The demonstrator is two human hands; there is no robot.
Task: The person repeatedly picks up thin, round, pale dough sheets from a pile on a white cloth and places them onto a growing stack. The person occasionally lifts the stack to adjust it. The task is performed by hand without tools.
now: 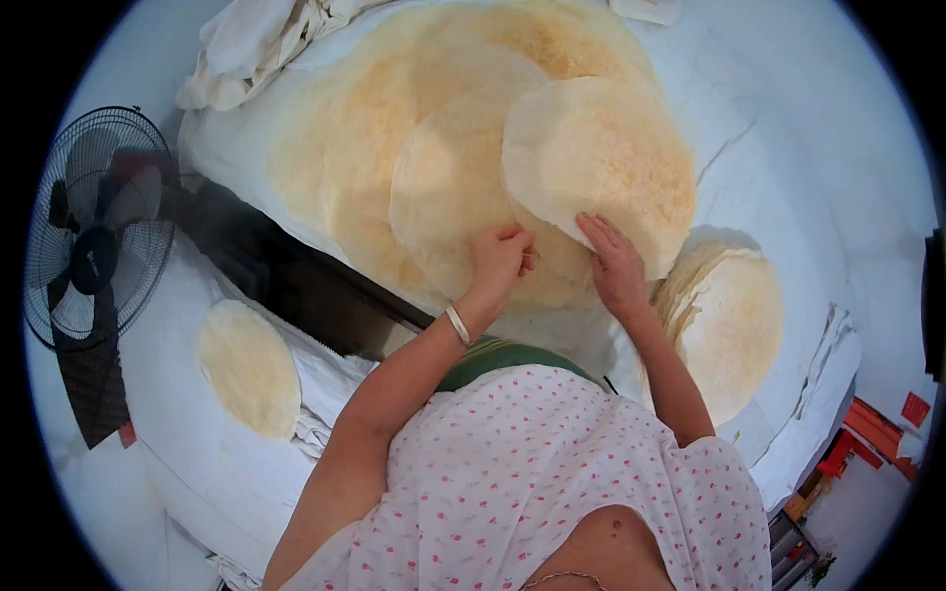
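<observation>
Several thin round flatbreads overlap on a white cloth before me. My right hand (616,266) lies with its fingers spread flat on the lower edge of the topmost flatbread (606,155). To its left, my left hand (506,255) hovers over or touches another round flatbread (443,192); its fingers are curled together, and a tiny pale bit may be between the fingertips, too small to tell. Beside my right forearm stands a stack of smaller flatbreads (732,325). A single flatbread (251,369) lies on white cloth at the left.
A black standing fan (94,258) is at the far left. A dark gap (295,273) runs between the two cloth-covered surfaces. Bunched white cloth (244,55) lies at the upper left. Red items (872,436) and a dark rack (792,550) show at the lower right.
</observation>
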